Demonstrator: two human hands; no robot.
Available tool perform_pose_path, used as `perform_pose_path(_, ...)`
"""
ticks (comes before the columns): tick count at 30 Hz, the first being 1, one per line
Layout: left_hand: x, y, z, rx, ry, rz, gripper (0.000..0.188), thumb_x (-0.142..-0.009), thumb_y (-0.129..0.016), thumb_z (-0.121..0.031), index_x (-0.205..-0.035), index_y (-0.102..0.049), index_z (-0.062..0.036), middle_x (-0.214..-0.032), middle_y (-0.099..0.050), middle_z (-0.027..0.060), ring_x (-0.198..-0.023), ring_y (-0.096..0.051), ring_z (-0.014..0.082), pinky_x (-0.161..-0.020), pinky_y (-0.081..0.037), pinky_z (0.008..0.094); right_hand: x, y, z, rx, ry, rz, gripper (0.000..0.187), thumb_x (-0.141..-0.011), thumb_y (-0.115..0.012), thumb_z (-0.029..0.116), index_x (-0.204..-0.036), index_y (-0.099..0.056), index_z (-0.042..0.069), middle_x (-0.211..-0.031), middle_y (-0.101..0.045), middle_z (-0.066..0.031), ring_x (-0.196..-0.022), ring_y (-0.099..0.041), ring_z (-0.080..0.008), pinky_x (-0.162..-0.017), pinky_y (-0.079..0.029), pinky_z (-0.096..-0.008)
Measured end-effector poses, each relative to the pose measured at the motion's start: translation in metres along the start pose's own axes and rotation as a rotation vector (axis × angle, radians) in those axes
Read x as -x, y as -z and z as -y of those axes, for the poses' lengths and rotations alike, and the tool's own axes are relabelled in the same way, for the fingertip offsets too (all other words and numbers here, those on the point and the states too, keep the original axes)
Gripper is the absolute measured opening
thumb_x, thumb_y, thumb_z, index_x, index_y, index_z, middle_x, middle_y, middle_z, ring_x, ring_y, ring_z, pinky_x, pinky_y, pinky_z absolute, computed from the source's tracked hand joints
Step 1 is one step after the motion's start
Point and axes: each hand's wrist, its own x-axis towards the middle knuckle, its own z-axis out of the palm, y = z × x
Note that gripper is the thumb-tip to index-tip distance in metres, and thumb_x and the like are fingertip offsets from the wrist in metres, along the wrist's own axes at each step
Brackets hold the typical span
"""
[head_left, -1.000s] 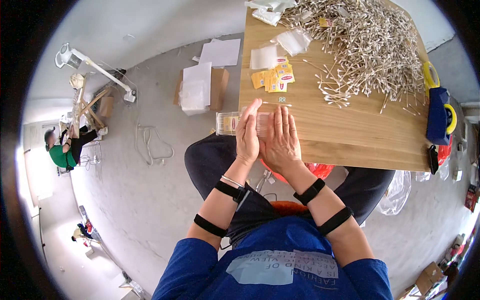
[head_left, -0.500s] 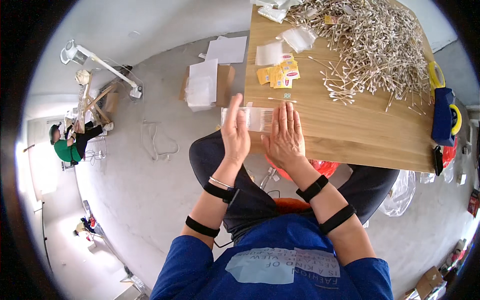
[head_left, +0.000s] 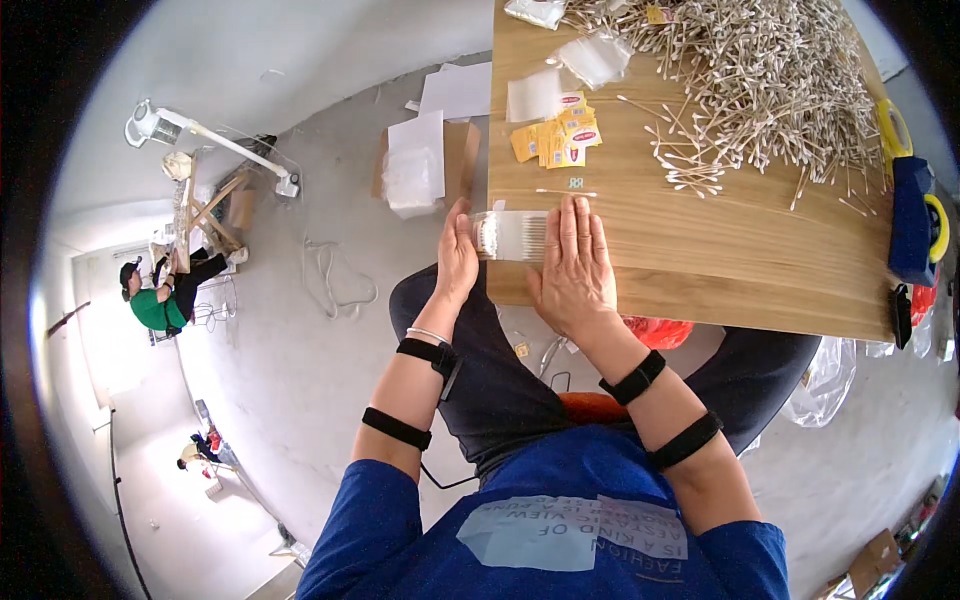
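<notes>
"At the near edge of the table (head_left: 720, 275), what has changed with the clear packet of cotton swabs (head_left: 520, 237)?"

"A second ago both hands were side by side over it. Now the left hand (head_left: 459, 252) is at its left end, fingers slightly bent; if it grips, I cannot tell."

"And the right hand (head_left: 578, 265)?"

"It lies flat, fingers straight, on the right part. So, I judge, this hand steadies the packet while the other tends its end."

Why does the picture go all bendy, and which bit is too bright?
Head view, edges: the fisheye lens bends straight lines near the black rim; head view, left side: the patch beside the green-shirted person glares white; head view, middle: the right hand looks fairly sharp.
</notes>
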Motion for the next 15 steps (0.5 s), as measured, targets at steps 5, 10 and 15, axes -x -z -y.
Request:
perform_pose_path(5,-0.001,-0.002,-0.009,0.094,0.032,0.019,0.052,-0.105,-0.032,-0.041,-0.136,-0.044,-0.0014,-0.128,-0.054,0.0113,-0.119,-0.050,0.0191,-0.102,-0.039,0.0319,-0.005,-0.005,0.003,-0.031,0.002,-0.016,0.079,-0.090,-0.046,0.042,-0.144,-0.023,-0.011,-0.155,-0.013,-0.0264,-0.146,-0.006,-0.0369,-0.119,-0.004,-0.0445)
perform_pose_path(10,0.001,-0.002,-0.011,0.182,0.042,-0.024,0.044,-0.105,-0.037,-0.033,-0.128,-0.049,0.0023,-0.120,-0.060,0.0160,-0.114,-0.055,0.0233,-0.100,-0.041,0.0329,-0.013,-0.012,0.020,-0.079,0.008,-0.051,0.081,-0.087,-0.052,0.038,-0.143,-0.022,-0.012,-0.153,-0.016,-0.0279,-0.146,-0.009,-0.0381,-0.119,-0.007,-0.0454)
perform_pose_path(15,0.005,-0.003,-0.016,0.101,-0.028,-0.061,0.042,-0.104,-0.039,-0.032,-0.129,-0.048,0.0009,-0.118,-0.061,0.0167,-0.111,-0.058,0.0241,-0.097,-0.044,0.0338,-0.019,-0.019,0.030,-0.075,0.017,-0.083,0.080,-0.088,-0.049,0.040,-0.143,-0.022,-0.013,-0.153,-0.015,-0.0293,-0.146,-0.008,-0.0385,-0.119,-0.006,-0.0457)
